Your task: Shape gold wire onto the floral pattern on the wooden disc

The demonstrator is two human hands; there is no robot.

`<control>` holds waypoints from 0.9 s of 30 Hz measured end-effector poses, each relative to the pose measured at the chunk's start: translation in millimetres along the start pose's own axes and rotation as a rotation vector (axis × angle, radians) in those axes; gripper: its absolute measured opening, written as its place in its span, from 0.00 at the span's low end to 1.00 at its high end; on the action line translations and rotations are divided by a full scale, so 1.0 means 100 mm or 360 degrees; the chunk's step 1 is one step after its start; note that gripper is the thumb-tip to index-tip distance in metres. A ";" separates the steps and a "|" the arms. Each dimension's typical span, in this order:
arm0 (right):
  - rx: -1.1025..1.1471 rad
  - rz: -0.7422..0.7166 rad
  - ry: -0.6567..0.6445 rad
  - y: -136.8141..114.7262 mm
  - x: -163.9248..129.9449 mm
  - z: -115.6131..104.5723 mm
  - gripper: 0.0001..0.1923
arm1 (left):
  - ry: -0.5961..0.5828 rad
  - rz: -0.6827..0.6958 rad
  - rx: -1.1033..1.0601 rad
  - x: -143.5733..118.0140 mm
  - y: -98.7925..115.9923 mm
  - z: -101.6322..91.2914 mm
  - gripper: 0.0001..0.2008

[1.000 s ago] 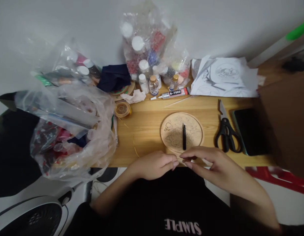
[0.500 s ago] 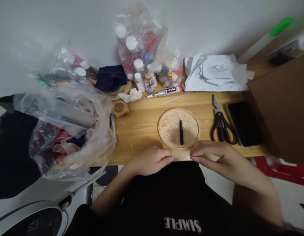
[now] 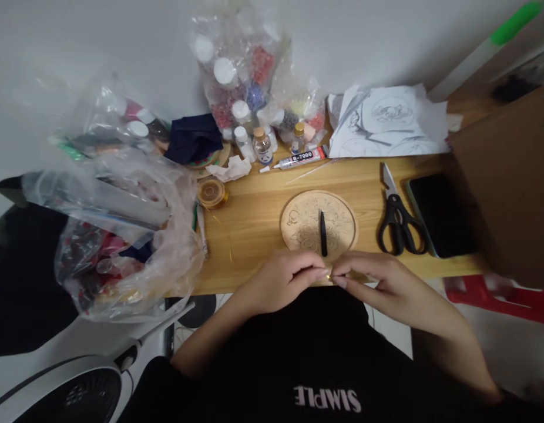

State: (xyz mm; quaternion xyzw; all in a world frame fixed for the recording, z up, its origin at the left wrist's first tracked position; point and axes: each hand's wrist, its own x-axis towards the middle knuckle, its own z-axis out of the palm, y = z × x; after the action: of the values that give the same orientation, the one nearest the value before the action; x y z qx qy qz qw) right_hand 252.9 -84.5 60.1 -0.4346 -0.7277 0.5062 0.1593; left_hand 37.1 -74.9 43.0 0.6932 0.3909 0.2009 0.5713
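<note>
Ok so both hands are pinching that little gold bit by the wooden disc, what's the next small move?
Probably lift it onto the wooden disc: left hand and right hand meet fingertip to fingertip just below its rim, with the black tweezers lying ready on top.

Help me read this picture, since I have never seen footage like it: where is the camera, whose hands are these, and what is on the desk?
The camera sits on the person's head and looks down, so the two bare hands at the bottom are their own. The left hand and right hand meet fingertip to fingertip at the near edge of the wooden desk, pinching something small and gold-coloured, too fine to name.

Just beyond them lies a round wooden disc with a drawn pattern, and black tweezers rest on it. To the right are black scissors and a dark phone. Farther back lie a B-7000 glue tube, small bottles, sketched paper sheets and a spool of gold wire. Clear plastic bags of supplies crowd the left.
</note>
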 end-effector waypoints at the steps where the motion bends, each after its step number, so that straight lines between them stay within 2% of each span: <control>1: -0.0001 0.0005 0.0069 0.00 0.01 0.00 0.09 | 0.0071 -0.0034 -0.0064 0.01 0.00 0.00 0.08; 3: 0.0015 0.0003 0.0201 0.00 0.03 0.00 0.08 | 0.0151 -0.0088 -0.0255 0.04 -0.02 0.00 0.10; 7: 0.0168 0.0022 0.0414 0.00 0.11 0.01 0.07 | 0.0111 -0.0188 -0.0695 0.10 -0.05 0.01 0.12; 9: 0.0262 0.0067 0.0513 0.01 0.15 0.03 0.07 | 0.0174 -0.0181 -0.0705 0.11 -0.06 0.02 0.11; 11: 0.0358 0.0124 0.0574 0.03 0.18 0.05 0.08 | 0.0318 -0.0076 -0.0496 0.12 -0.06 0.03 0.08; 14: 0.0581 0.0162 0.0569 0.07 0.23 0.09 0.09 | 0.0500 0.0230 0.0047 0.11 -0.06 0.03 0.03; 16: 0.0748 0.0176 0.0534 0.08 0.25 0.11 0.10 | 0.0549 0.0428 0.0353 0.11 -0.06 0.02 0.05; 18: 0.0864 0.0212 0.0504 0.09 0.27 0.12 0.10 | 0.0555 0.0518 0.0499 0.11 -0.08 0.01 0.06; 22: 0.0974 0.0241 0.0449 0.12 0.29 0.11 0.10 | 0.0464 0.0432 0.0378 0.13 -0.09 -0.01 0.07; 27: 0.1002 0.0126 0.0338 0.16 0.30 0.09 0.09 | 0.0406 0.0157 -0.0123 0.15 -0.08 -0.02 0.06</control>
State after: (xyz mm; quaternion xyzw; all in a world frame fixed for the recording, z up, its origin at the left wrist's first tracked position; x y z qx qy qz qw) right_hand 237.2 -63.7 36.3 -0.4424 -0.4975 0.6637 0.3409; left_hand 41.8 -61.8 33.1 0.6578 0.4177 0.3303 0.5326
